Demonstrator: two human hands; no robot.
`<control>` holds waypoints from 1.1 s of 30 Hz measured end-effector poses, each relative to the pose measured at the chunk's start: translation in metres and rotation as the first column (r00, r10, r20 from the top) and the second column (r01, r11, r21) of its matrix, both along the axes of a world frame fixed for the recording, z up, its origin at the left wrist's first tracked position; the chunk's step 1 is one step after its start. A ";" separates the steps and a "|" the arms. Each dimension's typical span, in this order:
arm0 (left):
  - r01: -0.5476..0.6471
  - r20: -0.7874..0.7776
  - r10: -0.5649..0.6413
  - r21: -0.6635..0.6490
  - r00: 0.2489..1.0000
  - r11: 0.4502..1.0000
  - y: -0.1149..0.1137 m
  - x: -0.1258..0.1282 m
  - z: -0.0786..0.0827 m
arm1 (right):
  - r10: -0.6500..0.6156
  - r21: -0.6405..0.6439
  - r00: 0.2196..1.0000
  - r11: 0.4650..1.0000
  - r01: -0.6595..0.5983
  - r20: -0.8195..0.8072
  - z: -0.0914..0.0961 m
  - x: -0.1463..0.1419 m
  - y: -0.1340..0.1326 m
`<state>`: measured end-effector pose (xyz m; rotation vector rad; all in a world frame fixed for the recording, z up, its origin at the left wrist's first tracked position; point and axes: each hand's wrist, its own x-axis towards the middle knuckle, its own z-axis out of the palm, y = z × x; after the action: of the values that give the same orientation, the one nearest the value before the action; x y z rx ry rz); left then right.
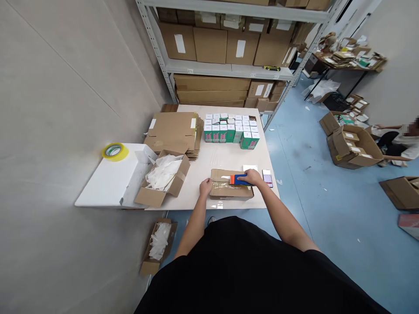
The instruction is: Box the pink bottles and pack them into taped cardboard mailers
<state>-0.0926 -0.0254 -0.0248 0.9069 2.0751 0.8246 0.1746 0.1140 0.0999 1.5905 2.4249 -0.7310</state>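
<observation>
A flat brown cardboard box (pixel 231 192) lies near the table's front edge, with shiny clear tape along its top. My left hand (pixel 206 187) is closed at its left end, fingers pinching the edge. Over the right part of the box, my right hand (pixel 252 177) grips a blue hand tool with an orange end (pixel 238 179). The orange end points left, across the top of the box; the tool's exact kind is not clear. A white item (pixel 249 168) lies just behind the box, partly hidden by my right hand. To the right is a phone (pixel 267 178) with a lit screen.
Several green-and-white small boxes (pixel 225 131) stand behind. Left are flattened cartons (pixel 172 126), an open carton (pixel 178 185) of white packing material, and a yellow tape roll (pixel 115 151). Shelving (pixel 209 65) backs the table (pixel 209 159). A person (pixel 406 144) is by floor cartons (pixel 353 148).
</observation>
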 end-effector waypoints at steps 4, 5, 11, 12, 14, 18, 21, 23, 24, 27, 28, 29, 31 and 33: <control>0.073 -0.048 -0.078 -0.087 0.996 0.994 0.007 0.012 0.002 | 0.013 0.020 0.996 1.000 -0.015 0.092 -0.005 -0.012 0.000; 0.073 -0.058 -0.079 -0.094 0.995 0.993 0.007 0.016 0.002 | 0.012 0.016 0.994 1.000 -0.013 0.113 -0.006 -0.014 0.000; 0.078 -0.150 -0.101 -0.150 0.983 0.986 0.003 0.038 0.003 | 0.014 -0.043 0.981 0.999 -0.006 0.192 -0.006 -0.008 0.001; 0.077 -0.164 -0.104 -0.162 0.981 0.984 0.004 0.040 0.004 | 0.013 -0.045 0.980 0.999 -0.004 0.197 -0.005 -0.004 0.002; 0.072 -0.187 -0.108 -0.191 0.976 0.979 0.007 0.045 0.006 | 0.017 -0.045 0.979 0.999 -0.008 0.202 -0.004 0.006 0.005; 0.064 -0.216 -0.120 -0.249 0.969 0.966 0.013 0.053 0.010 | 0.021 -0.064 0.978 0.998 -0.007 0.207 0.001 0.025 0.012; 0.101 -0.249 -0.178 -0.293 0.952 0.951 0.016 0.059 0.012 | 0.029 -0.094 0.975 0.996 -0.008 0.221 0.006 0.036 0.017; 0.126 -0.284 -0.221 -0.318 0.933 0.940 0.016 0.062 0.012 | 0.041 -0.104 0.972 0.994 -0.017 0.230 0.008 0.042 0.020; 0.133 -0.300 -0.234 -0.324 0.925 0.937 0.016 0.063 0.011 | 0.043 -0.102 0.970 0.995 -0.019 0.240 0.009 0.045 0.022; 0.140 -0.317 -0.243 -0.314 0.917 0.939 0.015 0.062 0.009 | 0.026 -0.081 0.958 0.997 -0.003 0.284 0.013 0.060 0.028; 0.142 -0.312 -0.242 -0.310 0.919 0.940 0.015 0.061 0.008 | 0.013 -0.077 0.954 0.997 0.010 0.298 0.014 0.067 0.031; 0.144 -0.303 -0.240 -0.306 0.922 0.941 0.015 0.060 0.007 | -0.002 -0.074 0.951 0.997 0.026 0.310 0.016 0.075 0.035; 0.150 -0.279 -0.237 -0.300 0.931 0.942 0.015 0.057 0.006 | -0.038 -0.067 0.942 0.996 0.064 0.332 0.019 0.095 0.042; 0.166 -0.257 -0.245 -0.296 0.935 0.941 0.015 0.053 0.006 | -0.071 -0.052 0.933 0.994 0.095 0.352 0.021 0.116 0.048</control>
<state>-0.0392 -0.0107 -0.0191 1.1228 2.2223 0.2973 0.2911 0.1625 0.1212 1.6436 2.0698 -0.4854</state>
